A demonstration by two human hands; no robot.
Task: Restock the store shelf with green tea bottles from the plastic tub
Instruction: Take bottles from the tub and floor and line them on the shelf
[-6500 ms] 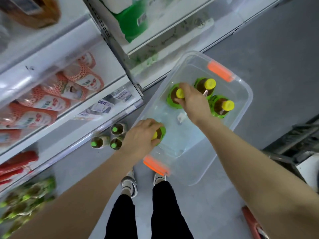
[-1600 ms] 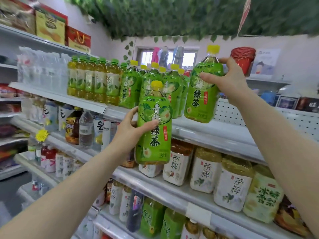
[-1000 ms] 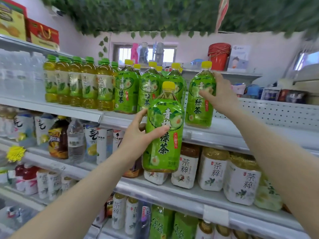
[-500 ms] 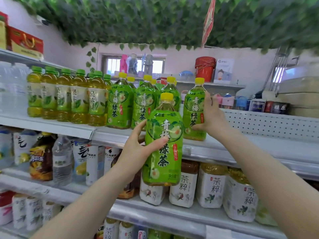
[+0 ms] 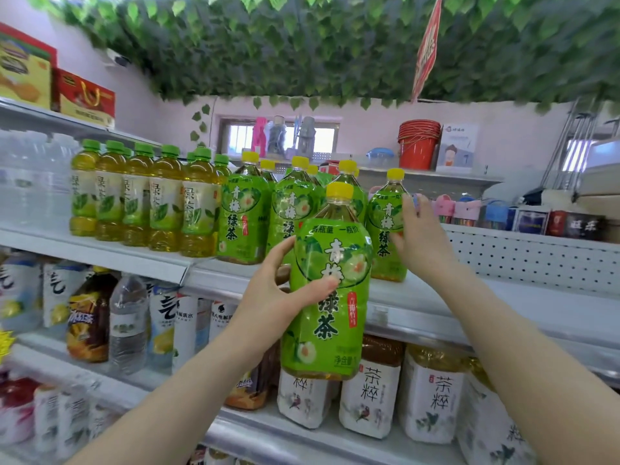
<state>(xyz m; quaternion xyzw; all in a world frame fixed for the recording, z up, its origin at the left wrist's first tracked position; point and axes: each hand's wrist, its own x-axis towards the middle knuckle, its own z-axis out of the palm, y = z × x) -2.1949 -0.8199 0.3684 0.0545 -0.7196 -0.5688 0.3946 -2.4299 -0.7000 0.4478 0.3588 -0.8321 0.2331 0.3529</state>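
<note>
Left grip is clasping a bottle at mid-body. The bottle is upright with its long axis vertical, hanging in front of the shelf lip, base below it. Bare shelf is lying up and rightward, so a lift is likely needed first. Right grip is wrapping a second bottle standing at the row's end. Bottles are clear plastic with a glossy green sleeve, tapered neck and yellow cap.

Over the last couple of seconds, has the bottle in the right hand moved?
Yes. The bottle in the right hand has come down onto the shelf, at the right end of the yellow-capped row.
</note>
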